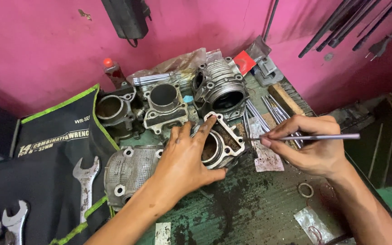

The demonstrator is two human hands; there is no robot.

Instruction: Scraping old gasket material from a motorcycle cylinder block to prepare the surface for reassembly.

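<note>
Dull cast-metal cylinder (218, 145), rusty bore; smooth metal rod (314, 136).

1. The left hand (184, 161) grips an engine cylinder block (218, 145) on the stained green workbench (250, 213).
2. The right hand (309, 145) holds a thin metal rod (314, 137), tip beside the block.
3. More cylinder blocks (164, 106) sit behind; wrenches (85, 181) lie left.
</note>
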